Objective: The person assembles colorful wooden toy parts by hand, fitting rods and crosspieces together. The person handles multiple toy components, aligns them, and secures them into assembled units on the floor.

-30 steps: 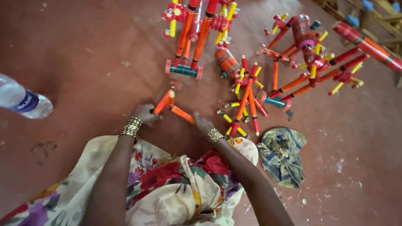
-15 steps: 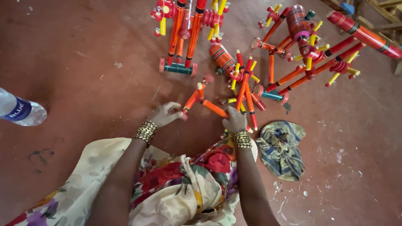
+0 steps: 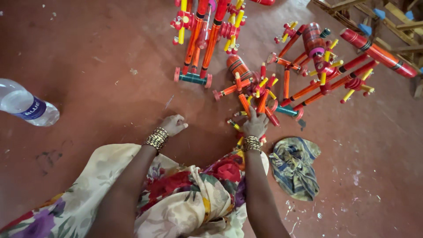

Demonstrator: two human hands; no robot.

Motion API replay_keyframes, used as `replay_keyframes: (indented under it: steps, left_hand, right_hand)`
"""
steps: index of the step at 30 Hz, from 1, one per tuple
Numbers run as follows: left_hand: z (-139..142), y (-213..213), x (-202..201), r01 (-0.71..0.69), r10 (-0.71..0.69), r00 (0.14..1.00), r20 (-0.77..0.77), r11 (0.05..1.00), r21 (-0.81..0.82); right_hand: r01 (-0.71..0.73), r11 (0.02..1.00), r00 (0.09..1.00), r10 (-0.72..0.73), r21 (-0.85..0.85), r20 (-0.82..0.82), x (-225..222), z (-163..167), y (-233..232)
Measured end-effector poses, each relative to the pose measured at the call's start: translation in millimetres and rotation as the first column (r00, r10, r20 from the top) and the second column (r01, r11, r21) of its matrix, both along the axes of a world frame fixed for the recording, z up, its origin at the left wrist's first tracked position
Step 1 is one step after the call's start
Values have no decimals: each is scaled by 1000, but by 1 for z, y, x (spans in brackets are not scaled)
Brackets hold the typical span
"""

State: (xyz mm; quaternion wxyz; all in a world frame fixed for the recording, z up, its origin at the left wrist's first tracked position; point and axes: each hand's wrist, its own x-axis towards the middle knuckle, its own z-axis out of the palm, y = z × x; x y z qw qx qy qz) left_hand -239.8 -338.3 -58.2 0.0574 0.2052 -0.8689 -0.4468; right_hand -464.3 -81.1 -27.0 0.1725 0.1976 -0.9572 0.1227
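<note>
My right hand (image 3: 255, 124) reaches into a small heap of painted wooden toy parts (image 3: 264, 90) on the red floor, its fingers closed over orange sticks (image 3: 244, 103) that stand up from the heap. My left hand (image 3: 173, 124) rests on the bare floor to the left, loosely curled and holding nothing. Both wrists wear stacked gold bangles. An assembled orange and yellow toy frame (image 3: 200, 39) with a teal axle (image 3: 192, 78) lies just beyond the hands.
More orange, red and yellow toy assemblies (image 3: 326, 66) and a long red cylinder (image 3: 379, 52) lie at the right. A plastic water bottle (image 3: 26, 105) is on its side at the left. A crumpled blue-yellow cloth (image 3: 294, 166) sits by my right arm. Wooden frames (image 3: 396, 13) fill the top right corner.
Both hands were holding an orange piece between them. My left hand has let go and dropped to the floor; my right hand has moved right into the heap of sticks.
</note>
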Motion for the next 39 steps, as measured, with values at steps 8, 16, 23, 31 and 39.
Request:
replay_keyframes:
  steps: [8, 16, 23, 31, 39]
  left_hand:
    - [23, 5, 4, 53, -42, 988, 151, 996, -72]
    - [33, 9, 8, 89, -74, 991, 109, 987, -136]
    - [56, 20, 7, 121, -108, 991, 76, 974, -191]
    - [95, 40, 16, 135, -138, 990, -19, 985, -103]
    - [138, 59, -6, 254, -307, 907, -289, 945, -206]
  right_hand:
    - [-59, 998, 995, 61, 29, -75, 8, 11, -7]
    - [-116, 987, 985, 100, -113, -141, 22, 34, -1]
    - [-149, 970, 966, 102, -191, -238, 24, 54, 20]
    - [-288, 924, 934, 212, -253, -289, 50, 87, -2]
    - [-317, 924, 943, 282, -214, -177, 87, 123, -46]
